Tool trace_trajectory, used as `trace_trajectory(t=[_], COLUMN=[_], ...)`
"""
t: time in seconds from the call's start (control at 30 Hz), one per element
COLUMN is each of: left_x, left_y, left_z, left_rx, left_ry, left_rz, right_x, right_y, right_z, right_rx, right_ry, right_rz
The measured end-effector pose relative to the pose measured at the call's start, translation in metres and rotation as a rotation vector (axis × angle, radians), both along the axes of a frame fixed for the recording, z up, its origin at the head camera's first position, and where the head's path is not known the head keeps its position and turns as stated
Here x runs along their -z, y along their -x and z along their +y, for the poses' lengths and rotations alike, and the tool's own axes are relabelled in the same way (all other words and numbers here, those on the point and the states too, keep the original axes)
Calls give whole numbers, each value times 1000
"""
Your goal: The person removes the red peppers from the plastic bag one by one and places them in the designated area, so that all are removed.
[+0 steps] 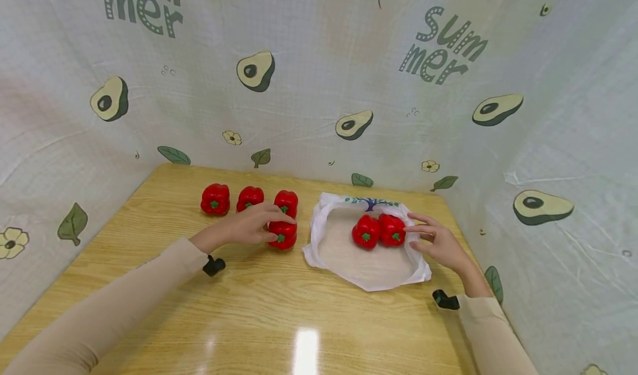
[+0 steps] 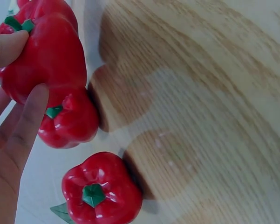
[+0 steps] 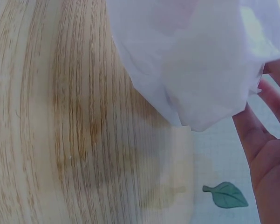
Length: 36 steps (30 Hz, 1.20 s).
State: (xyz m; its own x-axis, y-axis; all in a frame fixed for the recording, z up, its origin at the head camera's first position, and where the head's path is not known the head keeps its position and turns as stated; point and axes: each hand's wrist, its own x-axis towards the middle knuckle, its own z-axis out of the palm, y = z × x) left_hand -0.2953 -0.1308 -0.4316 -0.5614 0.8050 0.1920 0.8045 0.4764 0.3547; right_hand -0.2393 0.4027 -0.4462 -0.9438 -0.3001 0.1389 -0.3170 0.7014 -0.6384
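My left hand [image 1: 249,224] holds a red bell pepper [image 1: 284,241] with a green stem, left of a white bag [image 1: 320,241]. In the left wrist view, thumb and fingers lie on two sides of that pepper [image 2: 56,56]. Just behind it stands another red pepper [image 1: 287,199]. The bag lies wide open with its rim spread, and two red peppers [image 1: 366,232] sit side by side inside. At the bag's right rim is my right hand [image 1: 438,245], its fingers extended and touching the edge. In the right wrist view the bag's side [image 3: 200,70] partly covers those fingers.
Two more red peppers, one at the far left [image 1: 215,199] and one behind my left hand [image 1: 250,196], stand on the wooden table [image 1: 239,308]. A printed curtain [image 1: 299,103] hangs behind the table and along both sides.
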Motion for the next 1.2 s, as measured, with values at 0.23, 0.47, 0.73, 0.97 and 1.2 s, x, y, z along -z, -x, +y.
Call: trace_trajectory(t=[0.23,0.47,0.73,0.97,1.2], left_x=[6,10,19,20,17], left_y=[0,-2,-1,-2,-3], left_z=[-2,-1,-1,-2,-2], left_rx=[-3,-7,-11,25,-4], left_ry=[-19,-11,-29,-51,-27], left_rz=[15,-20,-13,21,-3], right_x=[0,-1,0,0,-2], right_y=[-1,-1,0,0,-1], right_z=[-1,-1,0,0,-2], right_rx=[-1,4,4,1,16], right_ry=[-7,5,15,12,2], right_rz=[30,0,-9,-8,-14])
